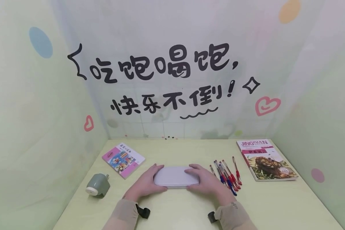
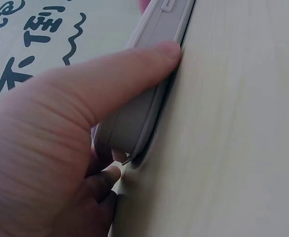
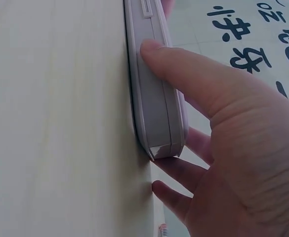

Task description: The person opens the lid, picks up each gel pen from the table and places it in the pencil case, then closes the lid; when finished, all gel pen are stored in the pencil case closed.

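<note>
A pale lilac pencil case with rounded corners lies closed on the table, lengthwise across the middle in the head view. My left hand grips its left end and my right hand grips its right end. In the left wrist view the thumb presses the near side wall of the case, below a small latch. The right wrist view shows the other thumb likewise against the case. Fingers of both hands reach round to its far side and are partly hidden.
Several red and blue pens lie loose just right of the right hand. Beyond them is a magazine. A pink booklet and a grey-green pencil sharpener are on the left. Printed cloth walls enclose the table.
</note>
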{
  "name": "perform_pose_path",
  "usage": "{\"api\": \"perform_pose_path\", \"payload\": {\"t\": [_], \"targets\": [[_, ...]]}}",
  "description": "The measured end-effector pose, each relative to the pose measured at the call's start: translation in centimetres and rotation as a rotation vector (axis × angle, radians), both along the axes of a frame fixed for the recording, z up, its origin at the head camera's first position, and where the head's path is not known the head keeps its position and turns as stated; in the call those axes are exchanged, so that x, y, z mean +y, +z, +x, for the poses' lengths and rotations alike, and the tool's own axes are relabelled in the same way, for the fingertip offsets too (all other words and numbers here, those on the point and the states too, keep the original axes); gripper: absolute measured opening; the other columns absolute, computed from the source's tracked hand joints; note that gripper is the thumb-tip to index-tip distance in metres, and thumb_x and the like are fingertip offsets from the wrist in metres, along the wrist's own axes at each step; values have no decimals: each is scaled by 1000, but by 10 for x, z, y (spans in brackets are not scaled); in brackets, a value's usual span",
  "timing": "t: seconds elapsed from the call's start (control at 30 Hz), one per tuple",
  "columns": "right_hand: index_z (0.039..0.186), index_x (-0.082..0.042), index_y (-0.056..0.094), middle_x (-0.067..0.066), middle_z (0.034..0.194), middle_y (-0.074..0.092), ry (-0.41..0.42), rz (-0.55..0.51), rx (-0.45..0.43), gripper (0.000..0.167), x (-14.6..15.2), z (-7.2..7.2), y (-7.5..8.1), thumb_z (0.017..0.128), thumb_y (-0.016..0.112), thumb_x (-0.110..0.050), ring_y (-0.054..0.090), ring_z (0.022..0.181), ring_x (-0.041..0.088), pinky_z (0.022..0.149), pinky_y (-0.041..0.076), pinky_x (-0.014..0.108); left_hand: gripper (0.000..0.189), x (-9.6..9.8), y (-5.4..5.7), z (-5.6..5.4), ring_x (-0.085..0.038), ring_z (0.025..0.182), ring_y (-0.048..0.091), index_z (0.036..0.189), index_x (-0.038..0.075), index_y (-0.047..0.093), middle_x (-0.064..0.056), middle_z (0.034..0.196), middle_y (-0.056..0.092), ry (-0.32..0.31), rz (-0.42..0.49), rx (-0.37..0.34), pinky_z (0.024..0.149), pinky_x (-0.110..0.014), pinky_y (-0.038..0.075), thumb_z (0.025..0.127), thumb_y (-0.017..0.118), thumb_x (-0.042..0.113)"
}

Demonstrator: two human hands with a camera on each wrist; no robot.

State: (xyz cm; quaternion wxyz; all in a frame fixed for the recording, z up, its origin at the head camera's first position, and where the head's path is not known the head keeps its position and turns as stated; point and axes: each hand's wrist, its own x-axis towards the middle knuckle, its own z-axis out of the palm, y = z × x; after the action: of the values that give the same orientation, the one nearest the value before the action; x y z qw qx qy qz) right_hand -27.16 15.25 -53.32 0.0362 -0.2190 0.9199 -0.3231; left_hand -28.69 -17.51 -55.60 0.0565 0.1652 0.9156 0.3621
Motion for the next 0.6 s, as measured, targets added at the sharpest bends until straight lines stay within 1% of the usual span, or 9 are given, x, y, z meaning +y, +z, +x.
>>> {"api": "perform_pose_path", "payload": {"t": [0.1, 0.27, 0.37, 0.47, 0.53, 0.6], "targets": [[156, -28, 64, 10, 174, 46, -4, 22, 5, 75, 1, 0, 2, 87, 90, -45, 53, 152, 47, 124, 46, 70, 111, 1, -1, 0, -52, 163, 37, 169, 21, 45, -25, 179, 32, 3, -16, 7, 133, -70, 33, 77, 97, 53], [154, -25, 67, 15, 171, 50, 20, 53, 21, 73, 1, -1, 10, 87, 91, -42, 55, 150, 48, 123, 48, 69, 108, 2, 0, 1, -53, 162, 38, 169, 20, 45, -27, 178, 34, -6, -26, 25, 132, -71, 35, 80, 96, 53], [154, -22, 67, 17, 170, 50, 41, 52, -7, 71, 1, -2, 15, 90, 89, -42, 54, 151, 49, 124, 46, 70, 108, 2, 0, 3, -54, 162, 37, 169, 18, 44, -28, 177, 34, -11, -10, 24, 132, -72, 34, 80, 97, 50], [154, -21, 66, 18, 170, 50, 59, 45, -48, 69, 4, -5, 20, 93, 86, -45, 51, 153, 50, 126, 42, 71, 110, 1, 0, 4, -54, 162, 37, 170, 20, 42, -27, 178, 34, -6, 5, 12, 133, -72, 32, 80, 97, 49], [154, -21, 66, 19, 170, 51, 69, 33, -67, 67, 6, -7, 22, 95, 84, -47, 50, 154, 51, 127, 40, 73, 112, 0, 0, 5, -53, 162, 38, 171, 20, 41, -27, 177, 36, -3, 25, 14, 133, -72, 33, 79, 99, 47], [153, -22, 67, 19, 169, 52, 77, 17, -65, 65, 8, -8, 22, 97, 81, -51, 50, 154, 50, 127, 40, 73, 115, -1, 0, 6, -51, 161, 40, 172, 20, 39, -24, 176, 40, -1, 45, 6, 133, -70, 33, 77, 100, 47]]}}
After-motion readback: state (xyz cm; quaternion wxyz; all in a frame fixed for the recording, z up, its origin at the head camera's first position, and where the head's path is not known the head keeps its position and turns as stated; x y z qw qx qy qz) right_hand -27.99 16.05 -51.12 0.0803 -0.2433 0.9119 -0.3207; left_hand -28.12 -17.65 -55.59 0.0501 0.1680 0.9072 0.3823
